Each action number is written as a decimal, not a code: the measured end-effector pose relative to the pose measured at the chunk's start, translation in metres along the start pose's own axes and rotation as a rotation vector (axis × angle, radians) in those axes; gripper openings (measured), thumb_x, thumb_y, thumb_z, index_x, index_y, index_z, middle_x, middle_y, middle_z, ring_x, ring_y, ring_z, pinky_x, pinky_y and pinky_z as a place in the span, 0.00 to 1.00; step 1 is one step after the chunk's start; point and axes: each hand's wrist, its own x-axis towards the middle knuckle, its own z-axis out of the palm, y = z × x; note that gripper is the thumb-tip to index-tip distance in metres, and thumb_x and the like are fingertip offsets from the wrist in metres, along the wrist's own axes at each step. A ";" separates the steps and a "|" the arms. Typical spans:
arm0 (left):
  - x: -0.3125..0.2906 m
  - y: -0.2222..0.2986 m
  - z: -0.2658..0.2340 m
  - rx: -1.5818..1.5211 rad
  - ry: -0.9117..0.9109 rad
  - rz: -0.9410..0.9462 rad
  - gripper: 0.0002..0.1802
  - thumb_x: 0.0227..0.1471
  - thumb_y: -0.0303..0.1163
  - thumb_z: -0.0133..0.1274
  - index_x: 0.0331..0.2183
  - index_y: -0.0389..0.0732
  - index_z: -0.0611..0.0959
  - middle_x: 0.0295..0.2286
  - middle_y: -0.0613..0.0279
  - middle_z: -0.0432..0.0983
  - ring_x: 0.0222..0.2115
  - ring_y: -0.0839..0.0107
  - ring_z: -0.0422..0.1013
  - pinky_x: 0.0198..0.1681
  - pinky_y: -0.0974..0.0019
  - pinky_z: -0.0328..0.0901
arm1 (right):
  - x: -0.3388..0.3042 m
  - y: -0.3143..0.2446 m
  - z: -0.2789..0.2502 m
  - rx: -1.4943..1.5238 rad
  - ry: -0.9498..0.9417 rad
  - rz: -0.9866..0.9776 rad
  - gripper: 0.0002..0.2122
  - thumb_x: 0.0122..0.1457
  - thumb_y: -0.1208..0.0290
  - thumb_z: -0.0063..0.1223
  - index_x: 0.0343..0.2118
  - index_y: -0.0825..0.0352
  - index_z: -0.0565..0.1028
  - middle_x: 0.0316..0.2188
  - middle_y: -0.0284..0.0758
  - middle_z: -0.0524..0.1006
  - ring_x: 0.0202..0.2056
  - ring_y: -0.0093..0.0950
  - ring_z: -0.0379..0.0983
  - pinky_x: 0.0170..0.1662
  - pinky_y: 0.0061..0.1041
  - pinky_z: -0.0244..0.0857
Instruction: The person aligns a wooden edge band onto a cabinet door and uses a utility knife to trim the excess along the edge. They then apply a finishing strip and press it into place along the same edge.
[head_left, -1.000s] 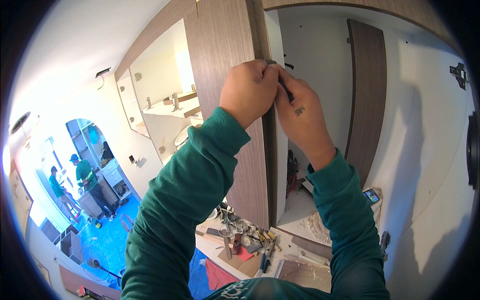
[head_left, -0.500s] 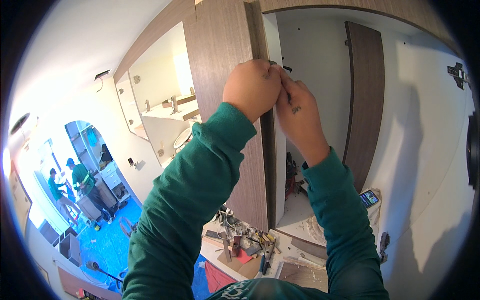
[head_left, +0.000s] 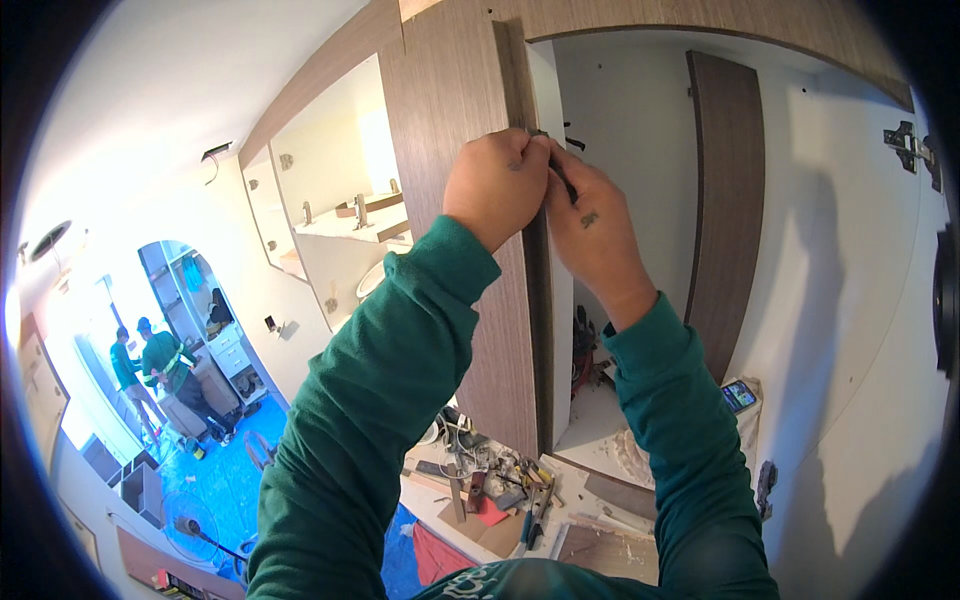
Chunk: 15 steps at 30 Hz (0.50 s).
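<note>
Both of my hands are raised close together at the front edge of a wood-grain cabinet panel (head_left: 450,120). My left hand (head_left: 497,185) is curled closed, thumb side against the other hand, and whatever it grips is hidden behind the fingers. Beside it, my right hand (head_left: 592,235) pinches a small dark object (head_left: 562,178), mostly covered by the fingers and too small to name. Just past the fingertips, a black fitting (head_left: 574,143) sticks out inside the cabinet opening. A dark vertical strip (head_left: 537,300) runs down the panel edge beneath my hands.
Hinges (head_left: 905,146) sit on the right cabinet wall, near a brown upright board (head_left: 725,200). A lit phone (head_left: 739,396) lies low inside. Pliers (head_left: 540,512) and several tools cover the counter (head_left: 440,515). Far left, two people (head_left: 168,360) stand beyond blue floor sheeting (head_left: 215,485).
My view has shifted slightly. My hands stay at the panel edge, with the left a little lower and more of the dark object showing by the right. The two people in the background now stand closer together.
</note>
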 end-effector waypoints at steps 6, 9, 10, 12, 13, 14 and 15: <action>0.005 -0.001 -0.001 -0.051 -0.035 -0.040 0.19 0.59 0.39 0.50 0.30 0.33 0.85 0.26 0.42 0.80 0.30 0.47 0.77 0.37 0.51 0.71 | 0.000 -0.003 0.002 -0.057 0.010 -0.006 0.17 0.67 0.69 0.49 0.55 0.72 0.75 0.31 0.52 0.77 0.34 0.48 0.75 0.40 0.43 0.70; 0.008 0.001 0.004 -0.014 -0.037 -0.035 0.19 0.61 0.39 0.51 0.30 0.32 0.85 0.22 0.50 0.80 0.24 0.60 0.78 0.31 0.59 0.71 | 0.000 0.000 0.001 -0.111 0.009 0.034 0.17 0.67 0.69 0.48 0.55 0.70 0.76 0.31 0.51 0.76 0.34 0.47 0.76 0.40 0.43 0.70; 0.008 0.004 0.003 0.012 -0.039 -0.041 0.19 0.61 0.40 0.51 0.30 0.32 0.86 0.23 0.49 0.81 0.24 0.58 0.79 0.32 0.58 0.71 | 0.000 0.002 0.002 -0.106 0.014 0.037 0.17 0.67 0.69 0.48 0.55 0.70 0.76 0.31 0.51 0.76 0.34 0.47 0.75 0.40 0.43 0.70; 0.010 0.005 0.005 0.065 -0.030 -0.034 0.20 0.60 0.41 0.51 0.30 0.33 0.86 0.24 0.46 0.81 0.26 0.54 0.79 0.34 0.56 0.72 | 0.001 0.005 0.004 -0.094 0.025 0.041 0.17 0.68 0.69 0.48 0.55 0.70 0.76 0.31 0.51 0.76 0.34 0.47 0.75 0.39 0.43 0.70; 0.012 0.002 0.007 0.090 -0.018 -0.020 0.20 0.60 0.41 0.51 0.30 0.33 0.86 0.25 0.45 0.81 0.27 0.51 0.79 0.35 0.55 0.72 | 0.002 0.004 0.003 -0.091 0.017 0.051 0.17 0.68 0.68 0.48 0.55 0.70 0.76 0.31 0.51 0.76 0.34 0.47 0.75 0.40 0.43 0.70; 0.013 0.000 0.008 0.117 -0.007 -0.007 0.20 0.60 0.42 0.51 0.30 0.34 0.86 0.26 0.43 0.81 0.28 0.49 0.79 0.35 0.54 0.72 | 0.002 0.004 0.003 -0.087 0.009 0.061 0.17 0.68 0.68 0.48 0.55 0.70 0.76 0.31 0.51 0.76 0.34 0.47 0.75 0.40 0.43 0.70; 0.016 0.000 0.009 0.156 -0.003 -0.002 0.20 0.60 0.42 0.51 0.31 0.34 0.86 0.26 0.43 0.81 0.28 0.48 0.79 0.36 0.53 0.72 | 0.003 0.003 0.003 -0.082 0.000 0.071 0.17 0.68 0.68 0.48 0.55 0.70 0.76 0.32 0.52 0.77 0.34 0.47 0.75 0.40 0.42 0.70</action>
